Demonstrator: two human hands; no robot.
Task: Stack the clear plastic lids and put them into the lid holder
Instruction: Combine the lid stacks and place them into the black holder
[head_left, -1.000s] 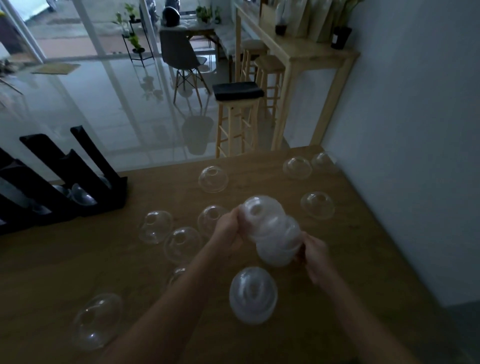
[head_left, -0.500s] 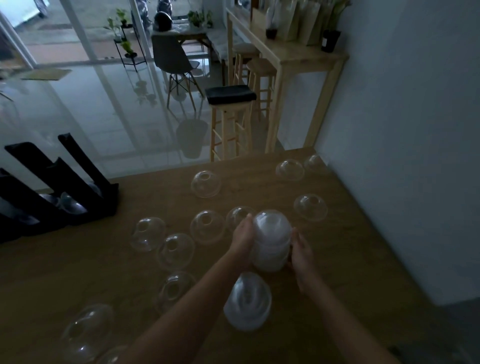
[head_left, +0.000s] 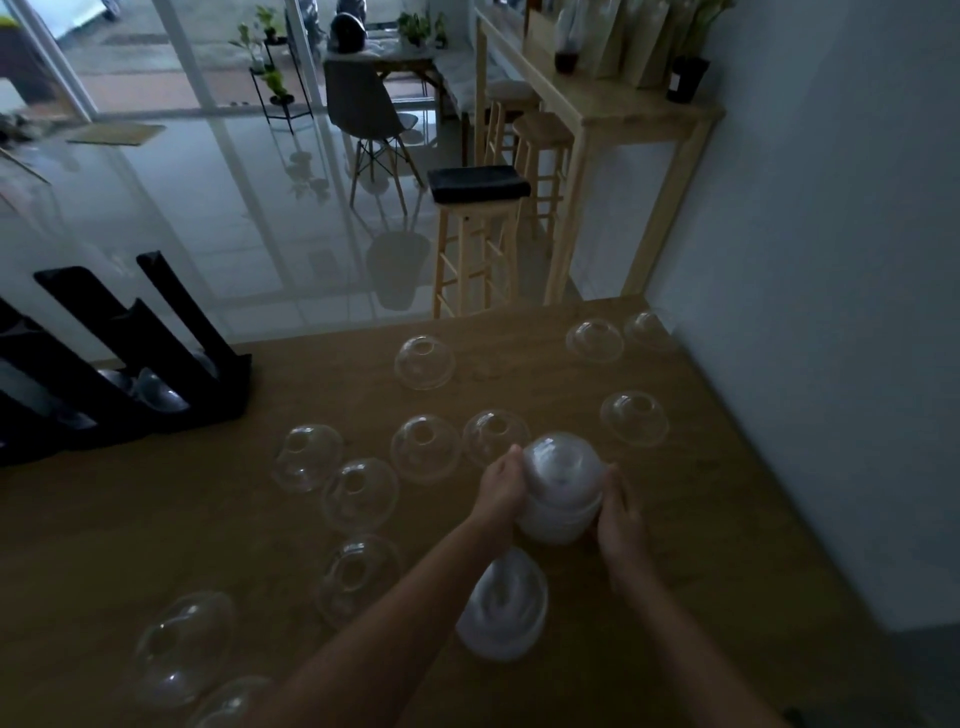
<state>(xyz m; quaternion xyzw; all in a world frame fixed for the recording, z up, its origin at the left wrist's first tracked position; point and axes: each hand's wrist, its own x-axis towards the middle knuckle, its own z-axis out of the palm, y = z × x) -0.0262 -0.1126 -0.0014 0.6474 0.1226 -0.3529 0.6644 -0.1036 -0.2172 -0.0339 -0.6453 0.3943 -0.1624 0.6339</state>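
- Just right of the frame's centre, a milky-looking stack of nested clear plastic dome lids (head_left: 563, 488) stands dome-up on the brown wooden table (head_left: 727, 519).
- The left hand (head_left: 500, 488) presses against the stack's left side and the right hand (head_left: 621, 514) against its right side, so both hands clasp the stack between them.
- Directly below, in the lower centre, a second nested stack of clear dome lids (head_left: 503, 605) rests on the table, partly behind the left forearm, touched by neither hand.
- Single clear dome lids lie scattered dome-up over the table: one (head_left: 425, 362) above centre, two (head_left: 595, 340) near the wall in the upper right, one (head_left: 634, 418) right of the held stack, several (head_left: 425, 448) left of the hands, and more (head_left: 182, 647) toward the lower left corner.
- At the left edge sits the black slanted-channel lid holder (head_left: 130, 364), well apart from the hands; some clear lids (head_left: 158, 397) show low in its channels.
- Beyond the table, in the upper half, stand a wooden stool with a black cushion (head_left: 478, 184) and a light wooden bar table (head_left: 623, 114).
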